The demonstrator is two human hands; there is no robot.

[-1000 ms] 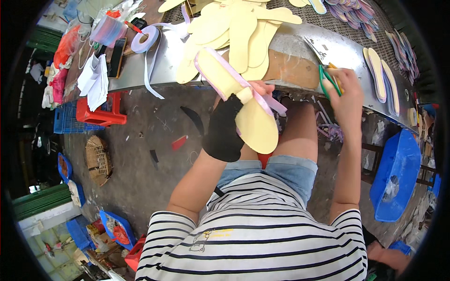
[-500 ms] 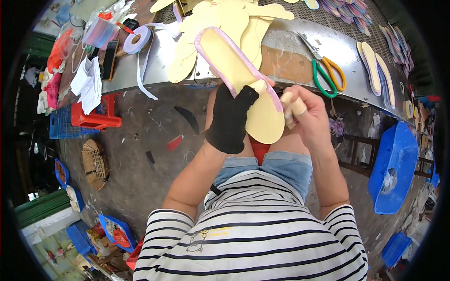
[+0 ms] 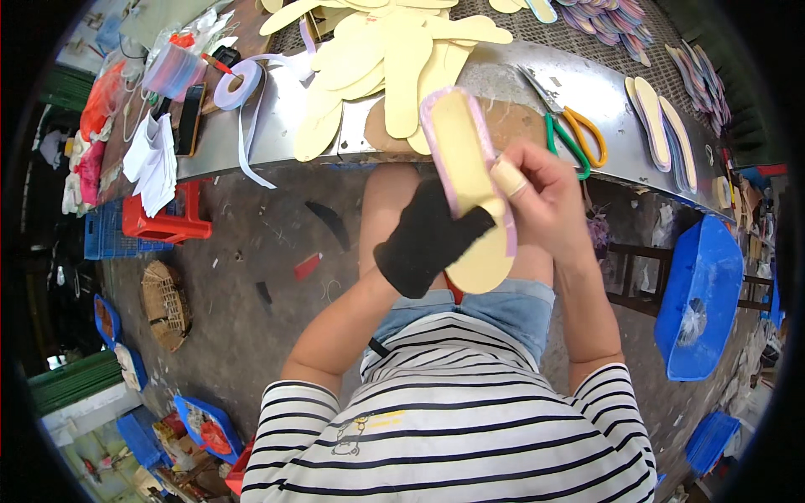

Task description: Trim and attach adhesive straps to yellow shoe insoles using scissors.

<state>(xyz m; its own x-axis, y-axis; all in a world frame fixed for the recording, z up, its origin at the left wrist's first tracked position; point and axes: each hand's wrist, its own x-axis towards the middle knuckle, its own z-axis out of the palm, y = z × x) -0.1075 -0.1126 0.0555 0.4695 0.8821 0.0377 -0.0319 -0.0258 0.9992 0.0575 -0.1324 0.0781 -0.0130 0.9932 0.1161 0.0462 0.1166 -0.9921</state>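
Insole [image 3: 470, 176], pale yellow and edged with a lilac strip, sits in your two hands above your lap, its toe end pointing toward the metal worktop [image 3: 352, 126] and its heel end hanging over your denim shorts [image 3: 503, 306]. Your left hand [image 3: 428, 239], in a black glove, closes its grip on the insole's left edge and underside near the heel half. Your right hand [image 3: 537, 197] presses against the right edge, its grip closed on the lilac strip there, with a taped fingertip lying on the yellow face. Just beyond your right hand, scissors with green and orange handles [image 3: 574, 138] lie on the worktop, near a heap of plain yellow insoles [image 3: 377, 59]. A roll of lilac tape [image 3: 237, 84] rests farther left.
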